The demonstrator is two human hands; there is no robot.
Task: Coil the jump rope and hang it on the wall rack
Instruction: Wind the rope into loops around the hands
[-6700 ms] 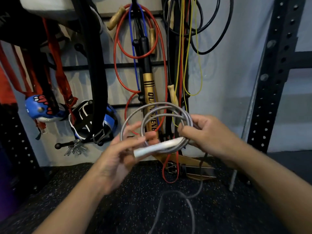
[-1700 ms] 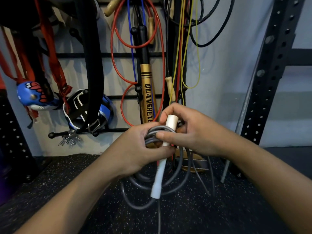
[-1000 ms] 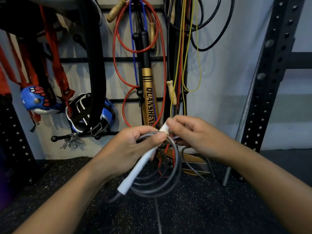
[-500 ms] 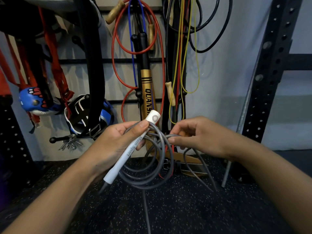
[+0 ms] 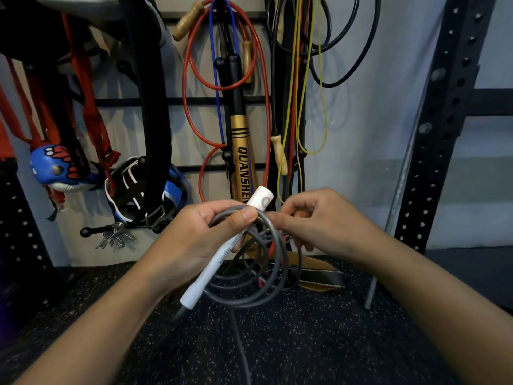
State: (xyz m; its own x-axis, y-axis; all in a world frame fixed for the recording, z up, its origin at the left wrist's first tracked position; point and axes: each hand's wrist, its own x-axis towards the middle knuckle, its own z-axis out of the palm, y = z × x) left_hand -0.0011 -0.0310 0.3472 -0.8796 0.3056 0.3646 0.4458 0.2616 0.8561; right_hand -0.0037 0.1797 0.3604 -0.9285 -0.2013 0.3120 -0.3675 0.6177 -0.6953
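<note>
The grey jump rope (image 5: 263,287) hangs in several loops below my hands. Its white handle (image 5: 219,259) lies slantwise across the coil, upper end by my thumb, lower end toward the floor. My left hand (image 5: 200,240) grips the handle and the top of the coil together. My right hand (image 5: 324,223) pinches the grey strands just right of the handle's upper end. One loose grey strand (image 5: 238,343) trails down toward the floor. The black wall rack (image 5: 194,101) with knobbed pegs is right behind my hands.
On the rack hang a red rope (image 5: 261,79), a yellow cord (image 5: 319,107), black cords (image 5: 361,51), a gold bat (image 5: 243,157), a blue glove (image 5: 58,170) and keys (image 5: 113,237). A perforated black steel upright (image 5: 444,120) stands at the right. A leather belt (image 5: 313,276) lies on speckled floor.
Over the last second the white handle swung upright, its end cap now facing me. My right hand moved from the handle's tip to the strands beside it.
</note>
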